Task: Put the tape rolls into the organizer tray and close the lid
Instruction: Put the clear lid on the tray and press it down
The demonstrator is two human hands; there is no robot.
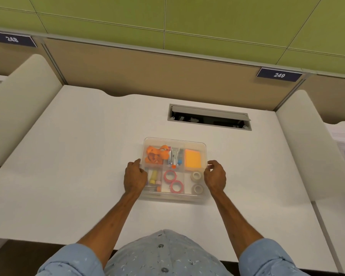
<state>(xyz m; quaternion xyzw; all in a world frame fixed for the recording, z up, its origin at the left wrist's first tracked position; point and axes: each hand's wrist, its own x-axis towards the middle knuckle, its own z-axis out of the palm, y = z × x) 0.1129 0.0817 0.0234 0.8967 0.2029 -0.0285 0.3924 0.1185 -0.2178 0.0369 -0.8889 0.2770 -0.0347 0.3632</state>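
Item: one clear plastic organizer tray (195, 198) with six compartments, standing near the middle of a white counter (78, 156). A clear plastic lid (173, 142) lies over the far half of the tray, its near edge crossing the tray at mid-length; the near row of compartments is uncovered.

Tape rolls, four in all. Two pink tape rolls (173, 181) lie flat in the near middle compartment, one behind the other and touching. Two beige tape rolls (197, 182) lie flat in the near right compartment, one behind the other, slightly apart.

Other contents. Far left compartment: a bundle of orange ribbon (155, 155). Far middle: one silver stapler (174, 157), with small items beside it too blurred to name. Far right: one orange-yellow sticky-note pad (193, 158). Near left: one yellow tube (153, 176) and small pieces that cannot be told apart.

Hands, two. The left hand (134, 177) pinches the lid's left edge; the pink rolls lie just right of it. The right hand (215, 177) pinches the lid's right edge; the beige rolls lie just left of it, close by the knuckles.

Surroundings: one open grey cable hatch (209, 117) in the counter beyond the tray; two dark number plates, 248 (12, 39) and 249 (279, 75), on the partition.
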